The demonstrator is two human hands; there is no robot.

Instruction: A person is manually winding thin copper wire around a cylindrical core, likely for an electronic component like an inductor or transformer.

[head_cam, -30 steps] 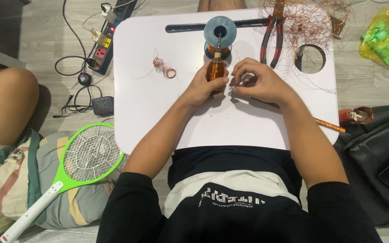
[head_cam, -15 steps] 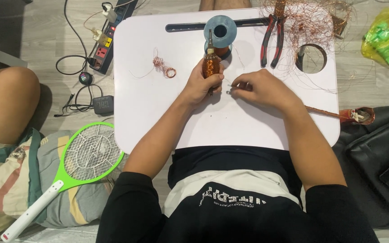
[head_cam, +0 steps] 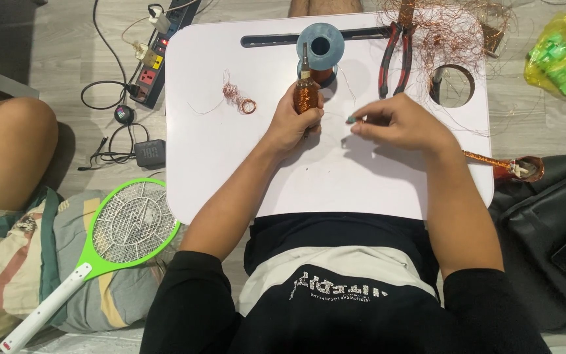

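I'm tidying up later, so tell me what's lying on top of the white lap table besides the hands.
On the white lap table: a blue spool, red-handled pliers, a small copper wire coil and tangled copper wire. Anything under the hands and forearms is hidden.

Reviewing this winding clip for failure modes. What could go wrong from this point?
1. The thin wire between the right hand and the copper coil held in the left hand looks taut; it may snap or kink.
2. The loose wire tangle beside the pliers lies near the right hand and could snag.
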